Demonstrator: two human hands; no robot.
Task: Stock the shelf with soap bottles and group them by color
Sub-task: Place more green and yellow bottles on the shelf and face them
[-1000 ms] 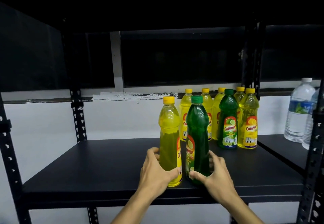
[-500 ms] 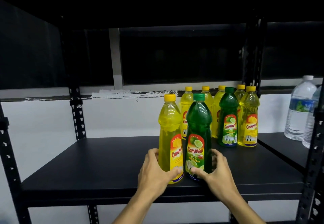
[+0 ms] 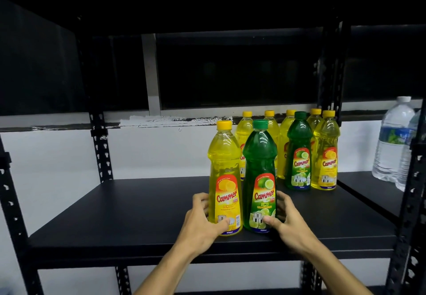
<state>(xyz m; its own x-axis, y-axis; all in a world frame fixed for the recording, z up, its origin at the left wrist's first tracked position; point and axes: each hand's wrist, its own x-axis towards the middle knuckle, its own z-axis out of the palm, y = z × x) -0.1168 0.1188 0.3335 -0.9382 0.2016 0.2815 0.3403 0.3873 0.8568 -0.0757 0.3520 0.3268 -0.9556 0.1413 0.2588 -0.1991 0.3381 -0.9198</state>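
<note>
On the black shelf [image 3: 138,221], near its front edge, a yellow lemon soap bottle [image 3: 224,179] and a green lime soap bottle [image 3: 260,174] stand upright side by side, labels facing me. My left hand [image 3: 202,223] wraps the base of the yellow bottle. My right hand [image 3: 285,221] wraps the base of the green one. Behind them, at the back right, stand several yellow bottles [image 3: 326,154] and one green bottle [image 3: 299,151] among them.
Clear water bottles [image 3: 391,142] stand on the neighbouring shelf to the right, behind a black perforated upright [image 3: 412,202]. Another upright [image 3: 101,154] rises at the back left. The left half of the shelf board is bare. A dark shelf overhangs above.
Both bottles have been turned so their labels now face me, and they stand a little farther left on the shelf. My hands stay on their bases.
</note>
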